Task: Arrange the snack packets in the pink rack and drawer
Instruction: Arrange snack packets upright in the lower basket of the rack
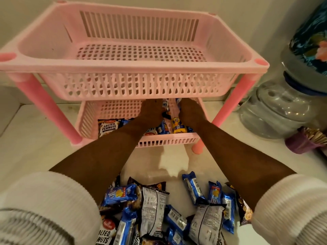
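Observation:
The pink rack has an empty upper basket and a lower tray. Both my hands reach into the lower tray, their fingertips hidden under the upper basket. My left hand grips an upright salted peanuts packet. My right hand grips a blue biscuit packet. A yellow-and-blue biscuit packet lies between my wrists. Another salted peanuts packet stands at the tray's left. A pile of loose snack packets lies on the counter in front of me.
The rack stands on a pale counter against a wall. To the right are a clear water jar with a patterned cloth on top and a small purple holder. My white sleeves fill the bottom corners.

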The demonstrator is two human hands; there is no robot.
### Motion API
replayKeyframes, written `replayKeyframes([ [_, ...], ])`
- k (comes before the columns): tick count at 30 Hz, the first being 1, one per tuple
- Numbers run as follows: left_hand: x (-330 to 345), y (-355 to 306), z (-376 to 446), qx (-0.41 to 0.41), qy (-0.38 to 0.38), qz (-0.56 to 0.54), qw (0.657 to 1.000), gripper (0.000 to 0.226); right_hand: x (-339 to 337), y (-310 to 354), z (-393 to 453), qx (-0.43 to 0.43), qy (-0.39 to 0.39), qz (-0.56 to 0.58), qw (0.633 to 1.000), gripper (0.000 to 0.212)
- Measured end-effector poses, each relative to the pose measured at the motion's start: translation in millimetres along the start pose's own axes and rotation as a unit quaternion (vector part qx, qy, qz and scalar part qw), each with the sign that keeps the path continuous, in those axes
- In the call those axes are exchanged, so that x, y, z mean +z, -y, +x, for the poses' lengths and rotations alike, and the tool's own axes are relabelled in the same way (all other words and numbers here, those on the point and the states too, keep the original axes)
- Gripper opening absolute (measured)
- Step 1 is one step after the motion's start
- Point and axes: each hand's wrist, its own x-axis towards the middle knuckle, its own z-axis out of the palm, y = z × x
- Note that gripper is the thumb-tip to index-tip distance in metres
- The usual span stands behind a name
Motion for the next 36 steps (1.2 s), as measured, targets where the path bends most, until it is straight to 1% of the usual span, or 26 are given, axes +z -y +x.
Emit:
replayKeyframes([
  [1,-1.2,-0.3,-1.4,0.037,0.014,0.014,0.999,0.075,-0.4,2.0,-3.7,0.003,0.02,0.0,1.0,0.032],
  [3,0.5,-1.7,-3.6,0.06,0.053,0.053,0.995,0.074,0.5,5.8,-6.0,0.005,0.05,0.006,0.999,0.034],
  [5,2.7,-5.6,-4.0,0.052,0.095,0.071,0.992,0.07,1.6,7.1,-7.0,0.012,0.072,0.018,0.997,0.039],
  [7,6.4,-8.9,-1.9,0.037,0.13,0.064,0.989,0.069,2.1,5.7,-7.6,-0.003,0.081,0.019,0.997,0.041],
  [9,9.4,-8.9,-0.9,0.018,0.153,0.053,0.987,0.068,1.4,3.5,-8.7,-0.009,0.075,0.03,0.997,0.038],
  [12,15.7,-7.4,2.4,0.004,0.172,0.039,0.984,0.07,0.3,2.1,-9.3,-0.026,0.075,0.016,0.997,0.036],
  [15,20.3,-8.8,5.8,0.002,0.172,0.038,0.984,0.072,2.5,1.5,-7.0,-0.046,0.081,0.0,0.996,0.038],
  [17,20.6,-11.7,8.6,0.006,0.174,0.033,0.984,0.07,4.2,2.5,-5.6,-0.079,0.095,-0.036,0.992,0.034],
  [19,19.2,-13.9,9.8,0.006,0.176,0.03,0.984,0.068,6.8,2.8,-3.2,-0.099,0.113,-0.083,0.985,0.035],
  [21,18.4,-14.2,10.3,0.003,0.173,0.029,0.984,0.067,10.1,1.5,-1.1,-0.092,0.13,-0.104,0.982,0.041],
  [24,17.6,-12.9,9.4,0.003,0.159,0.027,0.987,0.067,14.0,0.9,0.5,-0.08,0.133,-0.075,0.985,0.055],
  [25,17.6,-13.0,8.7,0.003,0.153,0.028,0.988,0.066,15.1,-0.2,1.7,-0.078,0.14,-0.073,0.984,0.056],
  [28,17.8,-12.6,7.0,0.002,0.142,0.026,0.99,0.065,14.6,-2.4,3.6,-0.086,0.185,-0.123,0.971,0.053],
  [29,17.6,-12.9,6.4,0.001,0.14,0.021,0.99,0.064,14.6,-3.1,2.9,-0.093,0.188,-0.133,0.969,0.053],
  [33,11.3,-18.1,-0.7,-0.001,0.133,0.013,0.991,0.066,8.6,0.7,-6.9,-0.117,0.13,-0.102,0.979,0.046],
  [36,0.7,-24.8,-16.7,0.004,0.092,-0.003,0.996,0.06,-5.5,5.8,-21.7,-0.069,0.088,0.014,0.994,0.05],
])
